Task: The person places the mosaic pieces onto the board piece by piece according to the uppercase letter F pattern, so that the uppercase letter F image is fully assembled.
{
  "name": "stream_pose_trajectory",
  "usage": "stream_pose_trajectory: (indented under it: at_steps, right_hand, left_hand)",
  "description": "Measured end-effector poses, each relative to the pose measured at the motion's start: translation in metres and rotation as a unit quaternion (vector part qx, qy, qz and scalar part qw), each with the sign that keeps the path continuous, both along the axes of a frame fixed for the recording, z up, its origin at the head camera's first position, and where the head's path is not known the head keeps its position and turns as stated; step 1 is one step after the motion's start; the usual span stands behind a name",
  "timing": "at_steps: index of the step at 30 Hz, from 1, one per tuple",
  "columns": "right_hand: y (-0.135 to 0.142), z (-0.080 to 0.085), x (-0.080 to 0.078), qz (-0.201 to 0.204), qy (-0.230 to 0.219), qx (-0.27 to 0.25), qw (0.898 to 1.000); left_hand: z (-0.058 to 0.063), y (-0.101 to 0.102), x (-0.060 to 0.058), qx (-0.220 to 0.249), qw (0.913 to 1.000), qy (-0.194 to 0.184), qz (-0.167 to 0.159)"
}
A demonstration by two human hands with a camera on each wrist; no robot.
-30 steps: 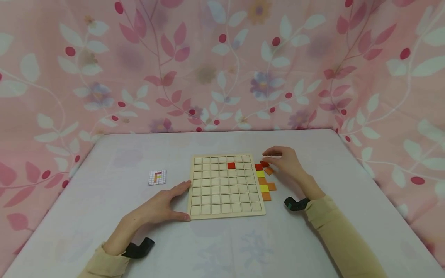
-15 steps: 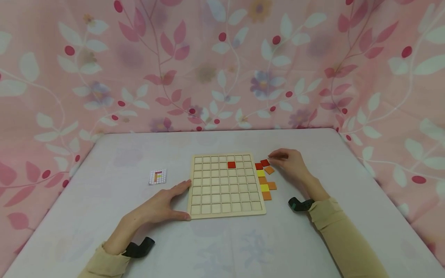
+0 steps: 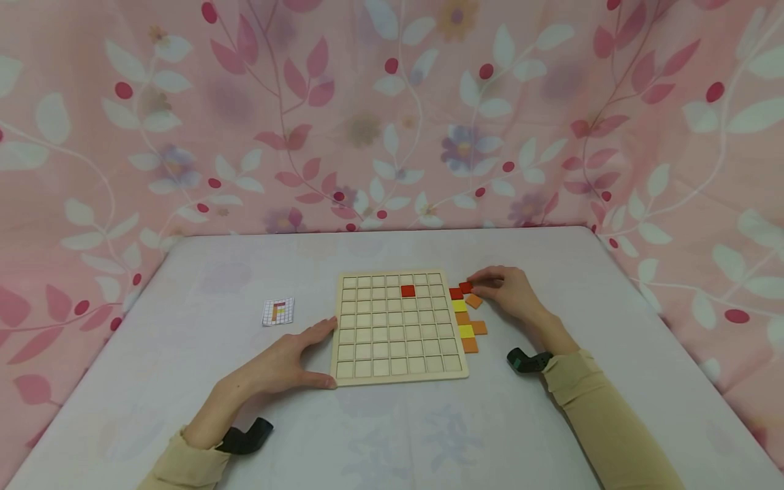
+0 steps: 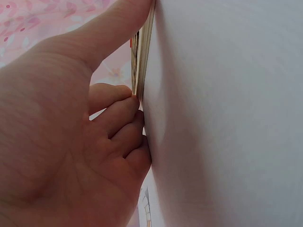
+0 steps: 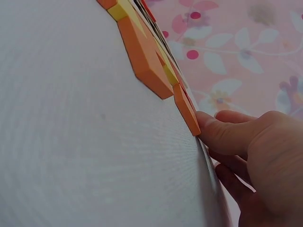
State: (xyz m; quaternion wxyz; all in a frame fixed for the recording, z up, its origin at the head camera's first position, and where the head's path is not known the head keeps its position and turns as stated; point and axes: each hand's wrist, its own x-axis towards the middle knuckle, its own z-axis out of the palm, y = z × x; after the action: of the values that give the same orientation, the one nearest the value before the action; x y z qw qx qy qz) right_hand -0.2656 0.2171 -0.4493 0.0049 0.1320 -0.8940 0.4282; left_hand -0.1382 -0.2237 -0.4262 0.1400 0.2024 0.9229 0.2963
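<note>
A pale wooden grid board (image 3: 372, 333) lies on the table with one red tile (image 3: 407, 291) set in its upper part. My left hand (image 3: 278, 364) rests against the board's left side, thumb at the near corner and fingertips farther up the edge. Beyond the board's upper right edge, my right hand (image 3: 508, 292) has thumb and index finger at the corner of a loose red tile (image 3: 466, 287), pinching it. An orange tile (image 3: 474, 301) lies just below those fingertips; the right wrist view shows this orange tile (image 5: 185, 109) close beside the thumb, the red one mostly hidden.
Along the board's right edge lie another red tile (image 3: 456, 293), a yellow tile (image 3: 459, 306) and several more orange and yellow ones. A small card (image 3: 278, 312) with a coloured grid pattern lies left of the board. Floral cloth (image 3: 392, 136) hangs behind the table.
My right hand drew back to the right from the loose red tile, then came in again so its fingertips meet the tile. The left hand and board stay put.
</note>
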Motion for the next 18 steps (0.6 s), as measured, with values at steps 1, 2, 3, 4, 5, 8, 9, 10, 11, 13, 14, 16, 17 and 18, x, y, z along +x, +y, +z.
stream_pose_trajectory:
  at_steps: [1,2,3,4,5,8,9,10,11,13,14,16,17,18]
  right_hand:
    - [-0.0001,-0.0002,-0.0003,-0.001,0.002,0.001,1.0]
    - [0.0,-0.0005,-0.0004,-0.002,0.003,0.002,1.0]
    - [0.0001,-0.0007,-0.0007,-0.003,0.004,0.003,1.0]
    - [0.0,-0.0008,-0.0008,-0.004,0.006,0.002,1.0]
    - [0.0001,-0.0011,-0.0008,-0.005,0.006,0.003,1.0]
    - [0.0001,-0.0011,-0.0007,-0.006,0.011,0.002,1.0]
    - [0.0,-0.0007,-0.0004,-0.006,0.014,0.001,1.0]
    - [-0.0001,-0.0007,-0.0004,-0.007,0.015,0.002,1.0]
    - [-0.0003,-0.0006,-0.0002,-0.007,0.017,0.003,1.0]
    - [-0.001,0.0003,0.0005,-0.01,0.018,0.005,1.0]
    - [-0.0012,0.0005,0.0009,-0.011,0.019,0.006,1.0]
    - [-0.0014,0.0004,0.0015,-0.012,0.02,0.008,1.0]
    - [-0.0016,0.0006,0.002,-0.012,0.02,0.008,1.0]
    - [-0.0015,0.0005,0.0021,-0.012,0.022,0.007,1.0]
  left_hand:
    - [0.0,0.0,0.0001,0.0,1.0,0.0,0.0]
    - [0.0001,0.0001,0.0001,0.0,1.0,0.0,0.001]
    - [0.0001,0.0002,0.0002,0.001,1.0,0.0,0.001]
    - [0.0002,0.0002,0.0002,0.001,1.0,0.0,0.001]
    - [0.0004,0.0003,0.0003,0.001,1.0,-0.001,0.001]
    - [0.0011,0.0005,0.0004,0.002,1.0,-0.001,0.002]
    - [0.0012,0.0006,0.0004,0.002,1.0,-0.002,0.002]
    - [0.0012,0.0006,0.0004,0.002,1.0,-0.002,0.002]
    - [0.0011,0.0005,0.0004,0.002,1.0,-0.002,0.003]
    - [0.0008,0.0003,0.0004,0.002,1.0,-0.002,0.003]
    - [0.0006,0.0002,0.0004,0.002,1.0,-0.002,0.004]
    - [0.0002,0.0,0.0003,0.001,1.0,-0.002,0.004]
    - [0.0,0.0,0.0003,0.001,1.0,-0.002,0.004]
    - [-0.0002,0.0001,0.0002,0.001,1.0,-0.003,0.004]
